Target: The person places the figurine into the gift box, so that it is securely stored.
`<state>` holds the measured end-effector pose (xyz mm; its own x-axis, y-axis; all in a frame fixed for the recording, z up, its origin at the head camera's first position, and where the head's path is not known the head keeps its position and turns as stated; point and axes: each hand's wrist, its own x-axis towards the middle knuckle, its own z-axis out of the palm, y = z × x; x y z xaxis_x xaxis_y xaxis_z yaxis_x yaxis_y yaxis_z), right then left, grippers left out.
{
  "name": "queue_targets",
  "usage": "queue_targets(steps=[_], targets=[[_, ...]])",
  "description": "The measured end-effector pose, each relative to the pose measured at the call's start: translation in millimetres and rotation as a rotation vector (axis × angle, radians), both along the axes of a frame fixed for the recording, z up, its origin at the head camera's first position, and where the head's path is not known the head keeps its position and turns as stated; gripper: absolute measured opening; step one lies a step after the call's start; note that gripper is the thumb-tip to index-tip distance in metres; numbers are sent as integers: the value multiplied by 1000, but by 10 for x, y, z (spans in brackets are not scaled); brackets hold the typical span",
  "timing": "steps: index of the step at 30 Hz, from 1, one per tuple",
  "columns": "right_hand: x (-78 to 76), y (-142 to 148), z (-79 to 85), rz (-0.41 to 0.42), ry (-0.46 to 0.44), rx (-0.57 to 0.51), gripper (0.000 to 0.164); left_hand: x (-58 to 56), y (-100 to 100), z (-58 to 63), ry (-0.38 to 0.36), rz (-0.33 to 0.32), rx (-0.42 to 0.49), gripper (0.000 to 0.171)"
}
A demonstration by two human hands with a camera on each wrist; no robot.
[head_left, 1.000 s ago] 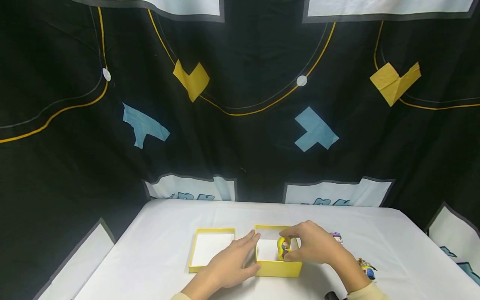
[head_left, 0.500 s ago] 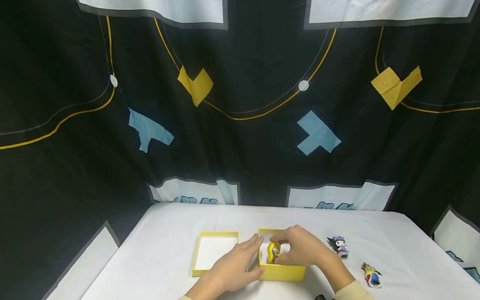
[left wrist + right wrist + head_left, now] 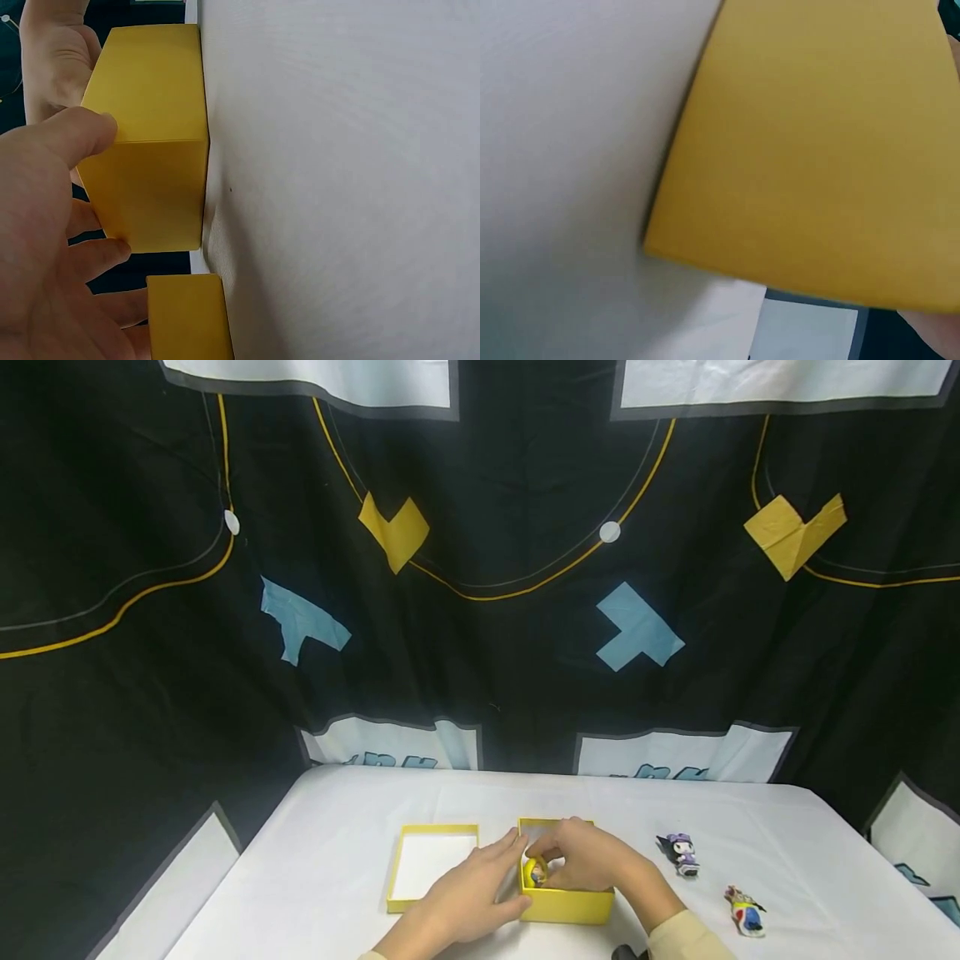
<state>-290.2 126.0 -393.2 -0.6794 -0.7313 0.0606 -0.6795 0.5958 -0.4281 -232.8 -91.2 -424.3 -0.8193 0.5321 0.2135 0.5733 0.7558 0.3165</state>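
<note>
Lower centre, head view: right hand [image 3: 588, 857] pinched yellow figurine [image 3: 534, 872] inside yellow box [image 3: 566, 907]; left hand [image 3: 474, 893], straight-fingered, touched box.

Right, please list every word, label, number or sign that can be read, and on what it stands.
No text can be read.
Blue lettering on white patches of the black curtain: only parts show, not readable.
Yellow box and yellow lid: no print on the outer sides that show.
Held yellow toy and two figurines: too small to tell.

Right hand [image 3: 585, 856] crowds open box [image 3: 566, 907]; left hand [image 3: 474, 893], lid [image 3: 433, 862] block left side; passage between right forearm [image 3: 649, 888] and 2 figurines [image 3: 682, 855].
</note>
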Motion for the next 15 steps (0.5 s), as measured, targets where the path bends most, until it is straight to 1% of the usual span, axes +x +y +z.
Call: queue_targets(steps=[8, 15], targets=[[-22, -32, -84, -22, -39, 6, 33, 7, 4, 21, -17, 1, 3, 76], [-24, -33, -70, -21, -32, 34, 37, -4, 10, 16, -26, 7, 16, 78]])
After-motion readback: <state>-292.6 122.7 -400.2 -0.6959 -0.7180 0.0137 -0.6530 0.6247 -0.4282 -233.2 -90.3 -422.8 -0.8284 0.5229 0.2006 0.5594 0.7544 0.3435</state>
